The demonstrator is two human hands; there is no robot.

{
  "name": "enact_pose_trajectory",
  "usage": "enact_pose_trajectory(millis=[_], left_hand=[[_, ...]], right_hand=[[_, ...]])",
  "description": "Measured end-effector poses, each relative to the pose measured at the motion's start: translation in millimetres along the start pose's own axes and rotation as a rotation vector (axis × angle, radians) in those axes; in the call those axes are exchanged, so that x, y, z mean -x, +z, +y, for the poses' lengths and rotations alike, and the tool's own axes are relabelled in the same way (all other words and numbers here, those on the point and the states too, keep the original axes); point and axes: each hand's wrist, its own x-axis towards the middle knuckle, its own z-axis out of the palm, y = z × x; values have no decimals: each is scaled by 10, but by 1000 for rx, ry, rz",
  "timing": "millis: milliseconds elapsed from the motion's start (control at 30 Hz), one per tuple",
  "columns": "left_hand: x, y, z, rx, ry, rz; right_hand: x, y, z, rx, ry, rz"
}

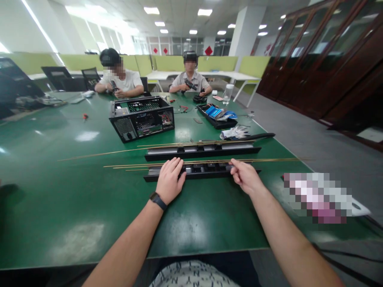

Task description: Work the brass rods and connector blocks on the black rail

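My left hand (170, 179), with a dark watch on the wrist, lies with its fingers stretched over the nearer black channel strip (203, 175) and the thin brass-coloured rods (131, 165) along its back edge. At the strip's right end is my right hand (243, 175), its fingers curled and the index fingertip at the rods. What it grips, if anything, is hidden. Dark and silvery pieces sit inside the channel. Just behind runs a second black channel strip (203, 152), parallel to the first, with more thin rods (119, 152) along it.
An opened black computer case (142, 121) stands behind the strips. Right of it are a black tray (220, 119) with blue items, white gloves (235, 132) and a clear cup (228, 93). Two people sit across the green table (74, 191). A blurred-out item (317, 195) lies at right.
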Motion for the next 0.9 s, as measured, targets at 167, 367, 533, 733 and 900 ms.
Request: enact_pose_trajectory(millis=[167,367,533,733,900], left_hand=[[4,4,-9,-17,-14,-20],[7,12,-5,-25,-5,-8],[7,35,-19,-13,4,21],[1,36,-24,14,-5,44],[-6,30,-30,27,-14,35]], right_hand=[[-36,-25,24,-4,26,-11],[-45,-27,21,2,36,-4],[-38,-20,49,21,-21,-7],[19,31,8,16,-22,-7],[42,61,-41,24,8,-12]])
